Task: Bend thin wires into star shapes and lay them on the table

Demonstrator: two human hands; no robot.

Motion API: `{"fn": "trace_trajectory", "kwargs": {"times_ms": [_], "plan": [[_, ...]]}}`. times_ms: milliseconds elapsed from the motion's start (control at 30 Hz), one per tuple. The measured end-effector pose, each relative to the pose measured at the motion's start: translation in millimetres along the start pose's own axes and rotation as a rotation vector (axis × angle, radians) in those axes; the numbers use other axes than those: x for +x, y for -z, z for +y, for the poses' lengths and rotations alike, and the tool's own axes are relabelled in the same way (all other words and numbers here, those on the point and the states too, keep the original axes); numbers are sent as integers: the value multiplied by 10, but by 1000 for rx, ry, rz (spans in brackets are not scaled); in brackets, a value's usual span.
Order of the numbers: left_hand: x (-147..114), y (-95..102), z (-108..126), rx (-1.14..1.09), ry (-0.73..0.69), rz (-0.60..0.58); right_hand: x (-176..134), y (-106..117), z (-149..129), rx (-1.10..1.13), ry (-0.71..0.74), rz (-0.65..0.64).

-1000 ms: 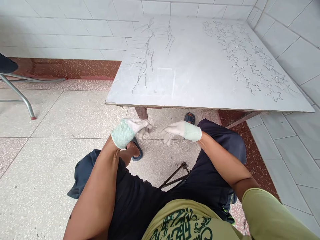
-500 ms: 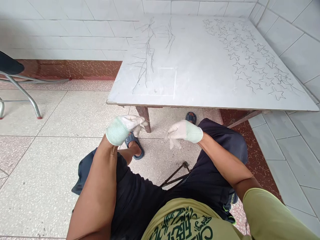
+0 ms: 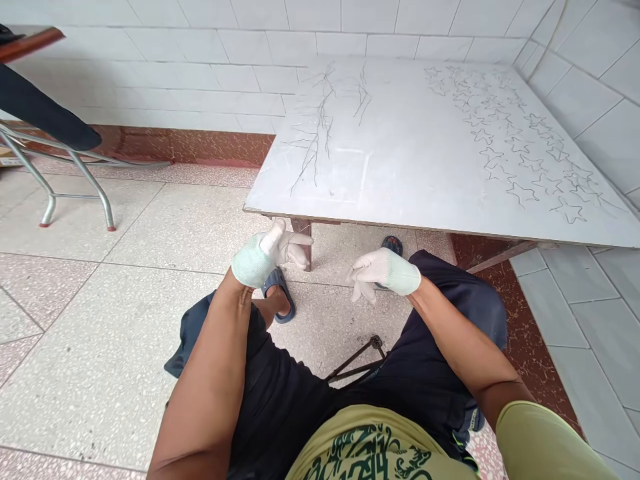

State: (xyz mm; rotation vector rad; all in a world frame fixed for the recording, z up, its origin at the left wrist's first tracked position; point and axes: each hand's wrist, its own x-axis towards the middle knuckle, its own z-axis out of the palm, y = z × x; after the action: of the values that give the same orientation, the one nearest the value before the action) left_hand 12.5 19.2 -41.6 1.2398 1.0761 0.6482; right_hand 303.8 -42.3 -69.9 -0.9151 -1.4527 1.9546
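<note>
My left hand (image 3: 274, 252), in a white glove with a pale green cuff, is in front of the table's near left corner. Its thumb is raised and its fingers point right, with a thin wire (image 3: 303, 230) faintly visible across them. Lower and to the right, my right hand (image 3: 383, 271), gloved the same way, has its thumb and forefinger pinched together on a very fine wire end, hard to make out. Bent wire stars (image 3: 520, 192) cover the right part of the white tabletop (image 3: 415, 173). Loose wire lengths (image 3: 317, 137) lie on its left part.
Tiled walls (image 3: 345, 43) border the table behind and on the right. A table leg (image 3: 303, 243) stands just beyond my left hand. At far left are a metal-legged chair (image 3: 80, 180) and a person's dark-clothed leg (image 3: 45, 107). A folding metal frame (image 3: 357, 360) is between my knees.
The view has shifted left, so the table sits further right and lower. My left thumb has lifted away from the fingers. My right hand keeps its pinch.
</note>
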Motion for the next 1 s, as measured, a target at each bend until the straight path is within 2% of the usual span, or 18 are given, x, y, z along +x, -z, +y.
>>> {"fn": "trace_trajectory", "kwargs": {"times_ms": [200, 300, 400, 467, 600, 767, 867, 1000], "plan": [[75, 190, -37, -195, -3, -93, -131, 0, 111, 89, 97, 91], [84, 229, -46, -237, -16, -89, -231, -25, 122, 120, 174, 130], [46, 173, -22, -198, 0, -42, -314, 2, -14, 113, 231, 202], [7, 110, 0, -158, -1, -7, -338, 92, -208, 88, 243, 279], [-54, 0, 24, -68, 12, 26, -225, 478, -778, -13, 252, 412], [-81, -72, 5, 54, 27, 11, 338, 1117, -1481, 25, 376, 547], [-62, -70, -39, 125, 41, -19, 756, 1445, -1733, 97, 311, 660], [-18, -47, -83, 230, 54, -32, 1194, 1742, -1903, 65, 190, 675]]}}
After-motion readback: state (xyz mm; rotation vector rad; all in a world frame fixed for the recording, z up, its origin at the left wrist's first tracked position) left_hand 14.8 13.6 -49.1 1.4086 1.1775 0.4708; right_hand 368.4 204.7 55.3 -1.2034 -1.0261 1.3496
